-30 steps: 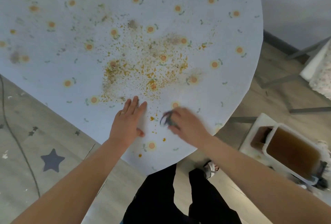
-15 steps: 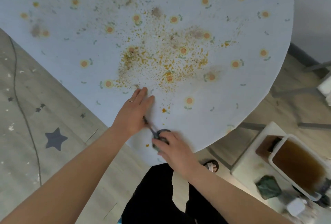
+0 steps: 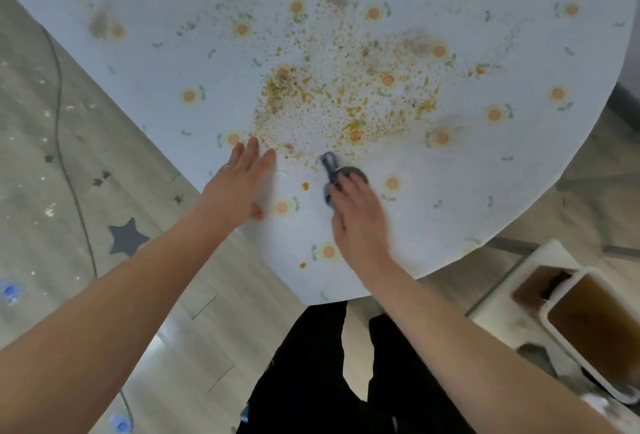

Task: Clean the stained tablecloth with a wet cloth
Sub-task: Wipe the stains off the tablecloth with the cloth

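Right hand slid forward from the near edge, fingers curled over grey cloth just below orange stains; left hand flat, fingers straight, pressing tablecloth alongside.

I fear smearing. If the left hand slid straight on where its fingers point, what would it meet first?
Likely the stain, whose near edge lies on the tablecloth just past the fingers of the left hand.
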Demonstrator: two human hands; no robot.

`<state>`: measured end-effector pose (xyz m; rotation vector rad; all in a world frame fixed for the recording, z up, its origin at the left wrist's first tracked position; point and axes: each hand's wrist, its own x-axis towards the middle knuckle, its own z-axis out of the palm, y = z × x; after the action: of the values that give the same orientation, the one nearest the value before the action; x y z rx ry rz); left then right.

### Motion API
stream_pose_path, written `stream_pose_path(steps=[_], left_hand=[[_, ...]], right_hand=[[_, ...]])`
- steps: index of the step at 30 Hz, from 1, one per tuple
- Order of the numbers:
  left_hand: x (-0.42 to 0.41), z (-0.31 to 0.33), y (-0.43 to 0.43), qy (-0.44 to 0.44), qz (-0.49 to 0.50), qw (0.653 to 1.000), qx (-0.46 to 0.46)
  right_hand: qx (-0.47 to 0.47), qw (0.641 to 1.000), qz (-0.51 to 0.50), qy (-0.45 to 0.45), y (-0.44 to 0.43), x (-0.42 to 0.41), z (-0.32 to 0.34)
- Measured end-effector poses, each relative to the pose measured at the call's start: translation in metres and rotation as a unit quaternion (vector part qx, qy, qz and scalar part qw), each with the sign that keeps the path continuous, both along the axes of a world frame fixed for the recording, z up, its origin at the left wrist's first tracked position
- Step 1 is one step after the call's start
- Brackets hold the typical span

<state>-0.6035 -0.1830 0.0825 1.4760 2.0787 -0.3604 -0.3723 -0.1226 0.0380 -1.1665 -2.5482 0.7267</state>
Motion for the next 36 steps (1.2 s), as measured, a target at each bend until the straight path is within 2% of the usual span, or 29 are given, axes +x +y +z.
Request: stream_pose_path(steps=[1,3,5,6,7,8,10,12,15,17,19,20,21,22,24,27,30,32,34,36], left_hand=[[-0.001,0.0,-0.001,-0.004,0.007,1.0,0.004],[-0.004,0.0,-0.002,-0.013,0.016,1.0,0.006],[-0.005,0.001,-0.002,-0.026,0.026,0.999,-0.006],[-0.004,0.001,-0.002,-0.029,0.029,0.999,-0.008],[-0.004,0.002,0.0,-0.03,0.032,0.999,-0.01],[-0.004,0.001,0.0,-0.03,0.037,0.999,-0.01],[-0.005,0.0,0.0,-0.03,0.043,0.999,-0.005],[-0.004,0.0,-0.002,-0.033,0.047,0.998,0.007],[-0.002,0.0,-0.002,-0.04,0.048,0.998,0.007],[-0.001,0.001,0.0,-0.038,0.056,0.998,-0.001],[0.0,0.001,0.003,-0.027,0.047,0.998,-0.009],[0.0,0.0,0.004,-0.019,0.041,0.999,-0.009],[0.001,-0.001,0.005,-0.009,0.037,0.999,-0.007],[0.003,-0.001,0.006,0.0,0.035,0.999,-0.006],[0.004,-0.004,0.011,0.014,0.034,0.999,-0.015],[0.003,-0.007,0.016,0.02,0.033,0.999,-0.037],[0.0,-0.008,0.017,0.017,0.034,0.999,-0.039],[0.001,-0.007,0.016,0.01,0.037,0.999,-0.039],[0.001,-0.006,0.017,0.004,0.044,0.998,-0.035],[0.001,-0.004,0.017,-0.001,0.048,0.998,-0.03]], right_hand=[[-0.011,0.994,0.107,0.021,-0.032,-0.009,-0.005],[-0.019,0.96,0.278,0.021,-0.084,-0.01,-0.013],[-0.015,0.928,0.37,0.034,-0.084,0.002,-0.02],[-0.012,0.924,0.379,0.054,-0.069,0.006,-0.018],[0.0,0.93,0.363,0.05,-0.045,0.008,-0.014],[0.011,0.953,0.3,0.041,-0.018,0.01,-0.011],[-0.008,0.989,0.14,-0.041,0.044,0.019,-0.005],[0.025,0.992,-0.021,-0.12,0.089,0.032,0.001],[0.028,0.977,-0.158,-0.137,0.088,0.024,0.018],[-0.023,0.986,-0.127,-0.103,0.04,-0.002,0.023],[-0.067,0.995,0.048,-0.064,-0.033,-0.019,0.018],[-0.085,0.985,0.137,-0.059,-0.062,-0.023,0.02],[-0.082,0.976,0.195,-0.059,-0.078,-0.024,0.02],[-0.078,0.973,0.21,-0.049,-0.075,-0.022,0.017],[-0.092,0.98,0.172,-0.039,-0.032,-0.021,0.014],[-0.008,0.996,0.022,-0.087,0.074,-0.008,0.011],[0.052,0.977,-0.15,-0.141,0.15,0.01,0.01],[0.061,0.963,-0.221,-0.14,0.147,0.005,0.005],[0.025,0.975,-0.187,-0.12,0.104,-0.016,0.002],[-0.038,0.994,-0.059,-0.08,0.043,-0.036,0.003]])
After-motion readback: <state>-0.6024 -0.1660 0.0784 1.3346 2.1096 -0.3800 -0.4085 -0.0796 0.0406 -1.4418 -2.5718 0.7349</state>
